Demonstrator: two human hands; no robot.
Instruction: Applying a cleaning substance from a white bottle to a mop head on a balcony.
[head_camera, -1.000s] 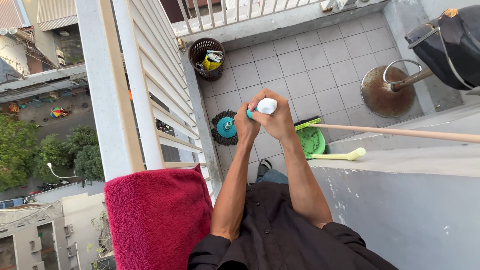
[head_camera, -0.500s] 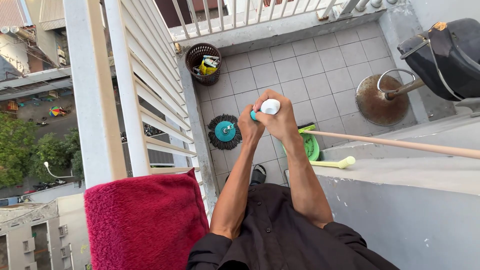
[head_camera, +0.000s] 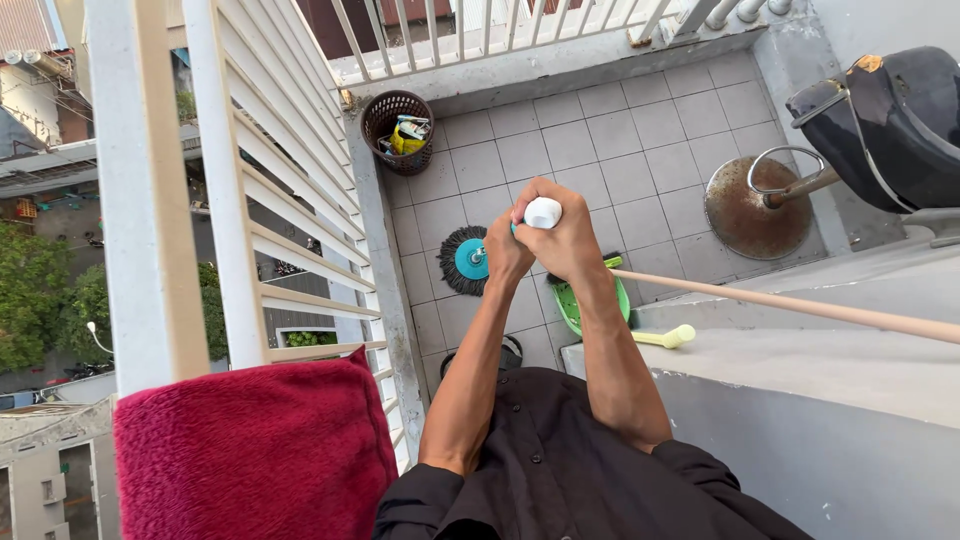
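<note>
Both my hands grip the top of an upright mop handle with a white cap and a teal section. My left hand is wrapped lower on the handle, and my right hand closes around it just under the white cap. Far below, the round mop head, dark fringe around a teal disc, rests on the grey tiled balcony floor near the railing wall.
A red towel hangs over the white railing at lower left. A brown basket with rubbish stands in the corner. A green dustpan, a wooden pole, a rusty round base and a grey ledge lie to the right.
The view has shifted, so the towel slides left and down. The mop head sits a little further right on the tiles. Both hands keep their grip on the handle.
</note>
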